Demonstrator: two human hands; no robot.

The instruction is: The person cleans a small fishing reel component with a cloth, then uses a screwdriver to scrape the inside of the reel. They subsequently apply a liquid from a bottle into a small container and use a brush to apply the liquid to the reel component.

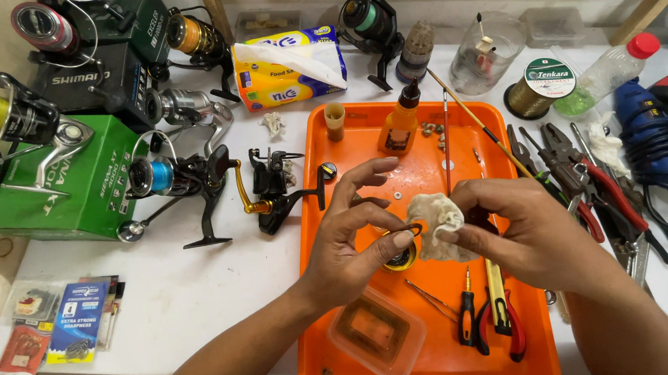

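To the left of the hands, several spinning reels [192, 178] are stood on the white bench [201, 298], well apart from the work. The left hand [354, 245] is closed in a pinch on a small round reel part [401, 255], dark with a gold rim, held just above the orange tray [438, 337]. The part is judged to be light, rigid metal, probably greasy and so slippery; it is best gripped by its rim between thumb and fingertips, as it is now. Touching it on the right, a wad of stained tissue [435, 223] is pressed against it; this is soft and crumpled, grey-beige with dirt, and is easily torn. The tissue is clamped in the fingers of the right hand [525, 233]. Further right, pliers [585, 186] are laid on the bench.
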